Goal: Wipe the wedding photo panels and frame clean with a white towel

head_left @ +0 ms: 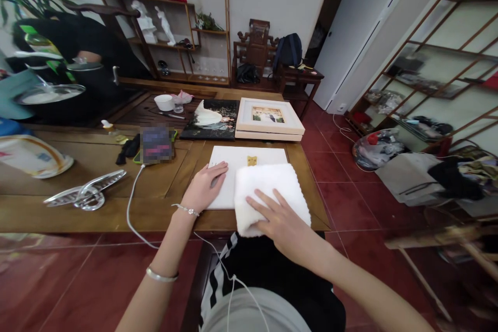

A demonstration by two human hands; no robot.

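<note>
A white flat board (229,158) with a small yellow clip at its far edge lies on the wooden table (116,207) in front of me. A folded white towel (264,181) covers the board's right part. My right hand (278,218) lies flat on the towel's near edge, fingers stretched out. My left hand (204,187) rests on the board's left side, fingers laid flat, holding it down.
Behind the board stand a stacked white picture frame (269,119) and a dark painted panel (212,119). A phone (155,145) with a white cable, a metal ornament (87,192) and a plate (33,155) lie to the left. Bags and clutter fill the floor at right.
</note>
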